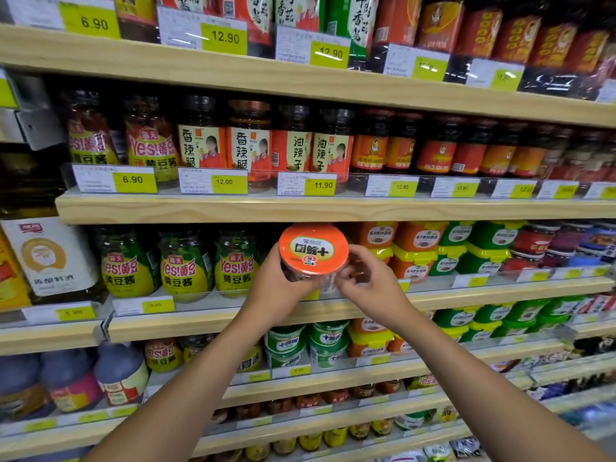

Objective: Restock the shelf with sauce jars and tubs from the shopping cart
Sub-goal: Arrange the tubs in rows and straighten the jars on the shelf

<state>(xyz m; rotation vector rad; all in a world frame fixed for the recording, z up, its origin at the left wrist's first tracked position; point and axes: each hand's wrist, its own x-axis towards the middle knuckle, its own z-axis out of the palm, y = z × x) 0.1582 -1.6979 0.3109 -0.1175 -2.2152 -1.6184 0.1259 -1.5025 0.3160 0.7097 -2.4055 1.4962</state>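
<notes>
I hold the tub in both hands, left hand cupped round its side, right hand pinching the other side, probably to steer it into the gap between the green-labelled jars and the stacked tubs on the shelf. It tilts toward me, showing an orange lid over a clear body.

Yellow-and-white price tags stand in rows behind clear plastic strips; the middle row reads 6.90, 12.00 and 11.90. At far left stands a big bottle with a white label. Below it, three dark jugs sit side by side. A grey metal bracket juts out at upper left.
</notes>
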